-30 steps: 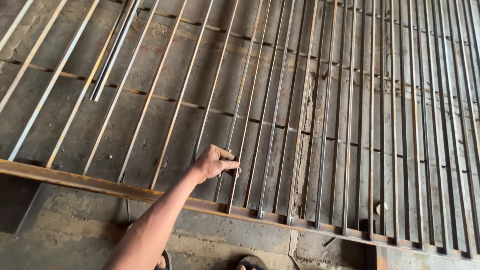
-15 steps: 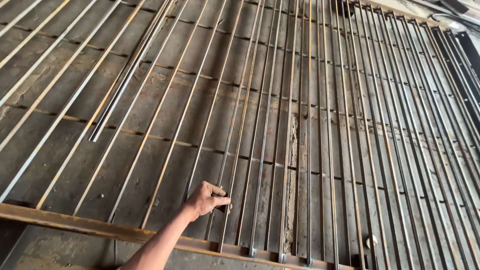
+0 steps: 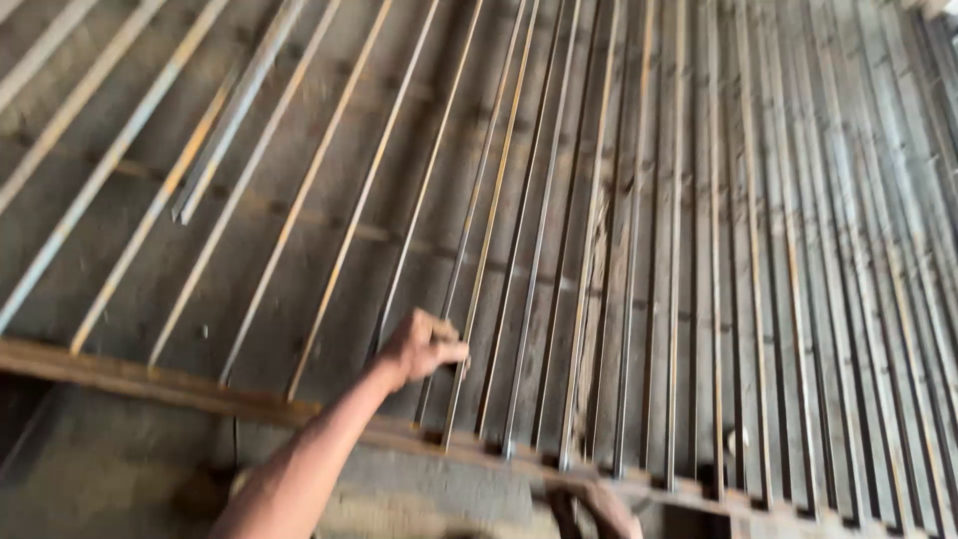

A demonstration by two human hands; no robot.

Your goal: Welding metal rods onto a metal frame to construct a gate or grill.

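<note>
Left hand (image 3: 421,347) stays closed around a thin steel bar (image 3: 479,250), now nearer the rusty frame rail (image 3: 150,379); right hand unseen.

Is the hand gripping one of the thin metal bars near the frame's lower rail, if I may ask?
Yes, the left hand is closed around a thin metal bar just above the rusty lower rail of the frame.

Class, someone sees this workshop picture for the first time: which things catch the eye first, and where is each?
The eye lands first on the long metal bars, laid side by side and running from the rusty frame rail at the bottom towards the top, packed closer on the right. Next comes the left hand, low and centre, closed on one thin bar. A loose pair of bars lies slanted at upper left.
</note>
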